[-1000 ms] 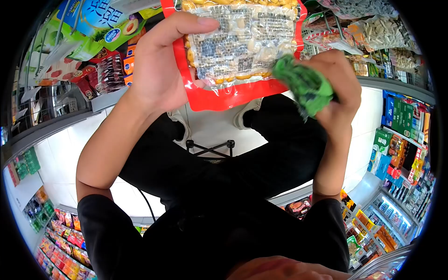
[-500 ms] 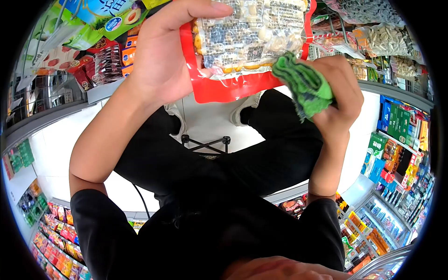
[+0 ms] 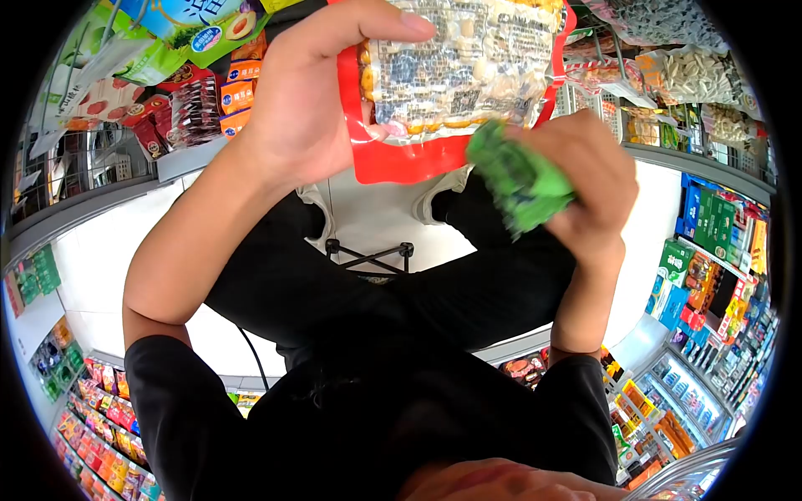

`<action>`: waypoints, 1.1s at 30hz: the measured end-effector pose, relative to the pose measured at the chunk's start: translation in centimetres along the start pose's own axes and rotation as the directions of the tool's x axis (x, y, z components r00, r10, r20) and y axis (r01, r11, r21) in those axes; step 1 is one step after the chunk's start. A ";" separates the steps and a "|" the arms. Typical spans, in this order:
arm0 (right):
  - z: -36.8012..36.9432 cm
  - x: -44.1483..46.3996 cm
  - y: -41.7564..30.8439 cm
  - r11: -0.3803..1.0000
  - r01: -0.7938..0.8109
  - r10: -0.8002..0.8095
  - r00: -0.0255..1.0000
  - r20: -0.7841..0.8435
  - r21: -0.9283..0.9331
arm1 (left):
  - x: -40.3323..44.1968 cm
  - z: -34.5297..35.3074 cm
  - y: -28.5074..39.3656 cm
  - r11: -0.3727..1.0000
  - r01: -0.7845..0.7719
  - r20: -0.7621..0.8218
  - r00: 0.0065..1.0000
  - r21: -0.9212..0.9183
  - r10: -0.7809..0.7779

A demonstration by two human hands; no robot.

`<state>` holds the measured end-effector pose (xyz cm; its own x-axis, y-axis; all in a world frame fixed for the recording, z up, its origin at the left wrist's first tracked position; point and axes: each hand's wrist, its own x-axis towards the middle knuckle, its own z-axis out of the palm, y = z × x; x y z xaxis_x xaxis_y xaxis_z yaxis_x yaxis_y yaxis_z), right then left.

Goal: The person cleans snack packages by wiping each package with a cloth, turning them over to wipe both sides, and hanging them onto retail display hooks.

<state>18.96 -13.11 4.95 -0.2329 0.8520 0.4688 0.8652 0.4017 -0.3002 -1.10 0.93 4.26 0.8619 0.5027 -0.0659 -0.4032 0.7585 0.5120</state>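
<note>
A clear-backed food packet with a red border (image 3: pixel 459 71) is held up at the top centre, printed side towards me. My left hand (image 3: pixel 305 100) grips its left edge, thumb over the front and the other fingers hidden behind. Bunched in my right hand (image 3: pixel 589 179) is a green cloth (image 3: pixel 518 179), slightly blurred. The cloth lies against or just in front of the packet's lower right edge; whether they touch I cannot tell.
Wire shelving with hanging snack bags (image 3: pixel 196 108) stands at the upper left, and more bags (image 3: pixel 689 75) hang at the upper right. My legs and a folding stool's feet (image 3: pixel 369 255) are below. Stocked shelves (image 3: pixel 706 275) line the right side.
The packet and my left hand have shifted a little right and up. My right hand with the green cloth has moved left and slightly down along the packet's lower edge.
</note>
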 end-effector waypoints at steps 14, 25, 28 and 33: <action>0.6 -0.1 -0.5 1.000 -0.007 0.006 1.000 0.030 0.021 | 0.3 -1.9 0.0 0.989 0.023 0.125 0.992 -0.144 -0.005; 2.0 0.3 -1.8 0.998 0.023 -0.021 0.999 -0.044 0.060 | -0.4 -2.3 -1.0 0.984 0.071 0.164 0.986 -0.164 -0.044; 2.4 0.4 -2.1 0.994 0.063 -0.058 0.997 -0.054 0.087 | -0.4 -2.6 -1.5 0.970 0.107 0.188 0.980 -0.219 -0.065; 2.4 0.6 -2.6 0.999 0.023 -0.019 0.996 -0.093 0.043 | -0.4 -1.5 -1.8 0.981 0.070 0.158 0.987 -0.179 -0.041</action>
<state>15.53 -12.81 4.02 -0.2073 0.8093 0.5495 0.8397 0.4355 -0.3246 -1.16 -0.01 2.07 0.9155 0.3993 0.0489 -0.3908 0.8538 0.3441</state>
